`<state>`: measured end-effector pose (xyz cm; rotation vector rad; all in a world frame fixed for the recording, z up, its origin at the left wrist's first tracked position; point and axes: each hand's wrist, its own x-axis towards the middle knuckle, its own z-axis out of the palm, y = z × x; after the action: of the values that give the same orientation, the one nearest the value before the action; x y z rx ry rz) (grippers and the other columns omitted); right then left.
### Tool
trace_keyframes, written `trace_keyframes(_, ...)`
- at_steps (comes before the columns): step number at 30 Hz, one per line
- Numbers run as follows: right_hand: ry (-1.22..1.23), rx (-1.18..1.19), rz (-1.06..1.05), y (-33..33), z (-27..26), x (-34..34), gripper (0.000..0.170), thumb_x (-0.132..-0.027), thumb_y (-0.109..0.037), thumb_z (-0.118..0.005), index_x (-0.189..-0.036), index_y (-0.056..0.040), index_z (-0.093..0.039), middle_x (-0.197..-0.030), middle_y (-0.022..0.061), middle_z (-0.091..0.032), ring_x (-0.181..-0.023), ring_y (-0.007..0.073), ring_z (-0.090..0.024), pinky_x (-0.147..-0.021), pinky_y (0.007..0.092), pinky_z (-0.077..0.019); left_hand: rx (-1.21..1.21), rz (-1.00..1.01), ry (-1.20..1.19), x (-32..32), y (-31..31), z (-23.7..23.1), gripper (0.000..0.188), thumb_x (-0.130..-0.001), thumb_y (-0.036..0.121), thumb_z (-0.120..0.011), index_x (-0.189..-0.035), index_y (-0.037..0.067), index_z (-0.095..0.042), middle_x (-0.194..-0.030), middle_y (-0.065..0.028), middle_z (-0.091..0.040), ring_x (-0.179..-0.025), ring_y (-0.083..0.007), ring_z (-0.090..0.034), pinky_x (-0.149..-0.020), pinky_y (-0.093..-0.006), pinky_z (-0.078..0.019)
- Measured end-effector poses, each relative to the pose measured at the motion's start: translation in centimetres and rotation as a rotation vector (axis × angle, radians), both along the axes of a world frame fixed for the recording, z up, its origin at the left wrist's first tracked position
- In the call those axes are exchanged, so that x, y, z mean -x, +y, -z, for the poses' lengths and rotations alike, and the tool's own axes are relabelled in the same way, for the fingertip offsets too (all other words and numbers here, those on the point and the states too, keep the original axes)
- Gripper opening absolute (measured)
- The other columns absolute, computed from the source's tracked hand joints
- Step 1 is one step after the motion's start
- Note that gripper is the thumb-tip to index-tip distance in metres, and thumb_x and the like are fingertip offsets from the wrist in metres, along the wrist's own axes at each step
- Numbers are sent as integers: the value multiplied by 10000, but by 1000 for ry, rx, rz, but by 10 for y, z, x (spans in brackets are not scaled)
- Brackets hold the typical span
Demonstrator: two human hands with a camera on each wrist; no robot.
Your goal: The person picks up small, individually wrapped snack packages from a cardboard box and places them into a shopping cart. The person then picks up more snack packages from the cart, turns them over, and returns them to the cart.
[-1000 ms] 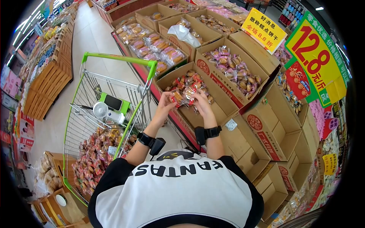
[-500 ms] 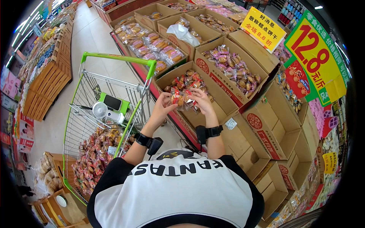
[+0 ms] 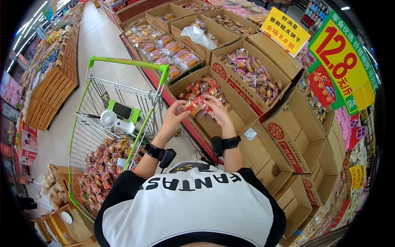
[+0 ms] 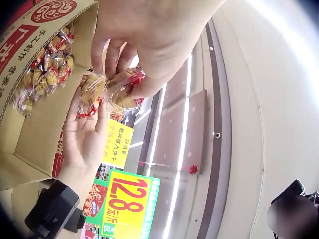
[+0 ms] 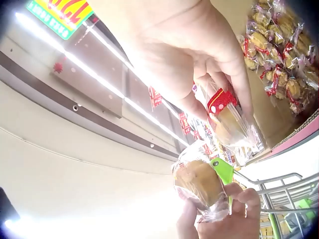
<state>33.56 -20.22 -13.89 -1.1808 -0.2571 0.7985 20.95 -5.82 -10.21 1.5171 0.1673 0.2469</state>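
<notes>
In the half second before this, the two packs had turned: the left pack (image 5: 198, 183) had tipped to a slant and the right pack (image 5: 227, 119) now showed more of its red band, while both hands had barely moved. At the centre of the head view, the left hand (image 3: 176, 113) had a curled grip, thumb and fingers around the left pack; the right hand (image 3: 219, 111) pinched the right pack the same way. Both were held over the box (image 3: 243, 117), where loose packs (image 3: 203, 86) lay. The trolley (image 3: 127, 63) stood at left, with more packs (image 3: 103, 175) in it. Judging by this, the work was at turning, with neither pack let go.
</notes>
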Motion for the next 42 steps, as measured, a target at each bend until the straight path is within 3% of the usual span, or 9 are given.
trace_keyframes(3,-13,-6,-12,1,-1,1,264,-783,-186,-523,-1032,-109,-484,-889,19,-485,-814,94,-479,-673,234,-400,-90,14,44,6,-4,-19,347,-746,37,-531,-1071,31,-411,-840,-60,-547,-770,-128,-543,-615,-240,-445)
trace_keyframes(5,-5,-18,-25,1,-2,2,263,-787,-180,-517,-1037,-107,-483,-896,22,-489,-827,100,-483,-679,239,-404,145,3,10,7,-8,-23,400,-739,31,-535,-1112,46,-390,-841,-48,-546,-800,-113,-520,-614,-225,-431)
trace_keyframes(6,2,-31,-38,2,-4,3,263,-791,-173,-511,-1042,-104,-481,-903,25,-492,-840,105,-487,-685,244,-409,145,2,10,7,-8,-23,400,-739,31,-535,-1112,46,-390,-841,-48,-546,-800,-113,-520,-614,-225,-431)
trace_keyframes(15,-18,22,-169,2,-22,15,268,-822,-224,-470,-1064,-108,-477,-993,27,-500,-889,98,-490,-715,254,-417,146,-4,-61,10,-1,-15,445,-737,48,-557,-1131,62,-352,-808,-52,-545,-698,-86,-494,-590,-200,-386)
trace_keyframes(17,-33,65,-196,3,-21,16,271,-829,-241,-456,-1064,-109,-477,-999,24,-501,-886,96,-490,-717,255,-417,115,-35,-18,11,0,-16,402,-744,34,-558,-1091,42,-354,-804,-63,-558,-754,-103,-531,-627,-204,-428)
trace_keyframes(25,-54,82,-279,10,-24,23,293,-838,-302,-433,-1054,-111,-477,-972,4,-511,-831,72,-498,-679,223,-414,94,-90,18,9,2,-4,231,-759,82,-554,-956,16,-453,-803,-49,-552,-710,-88,-516,-589,-205,-417)
trace_keyframes(34,-180,140,-326,11,-33,30,345,-777,-226,-552,-1056,-57,-439,-932,47,-534,-804,88,-505,-659,210,-410,17,-175,19,7,3,9,200,-764,84,-543,-931,10,-462,-785,-46,-531,-680,-90,-510,-556,-207,-431)
trace_keyframes(36,-200,100,-320,13,-25,29,438,-724,-199,-617,-1078,-40,-415,-966,98,-525,-854,123,-502,-691,230,-413,-11,-183,15,8,2,9,196,-762,78,-544,-926,9,-463,-771,-43,-527,-667,-88,-507,-548,-207,-431)
trace_keyframes(42,-262,57,-301,15,-12,28,523,-673,-196,-663,-1094,-26,-404,-1007,136,-505,-946,171,-470,-760,267,-402,-95,-202,-13,10,-4,6,173,-753,73,-557,-871,-7,-459,-732,-56,-528,-659,-89,-501,-544,-204,-420)
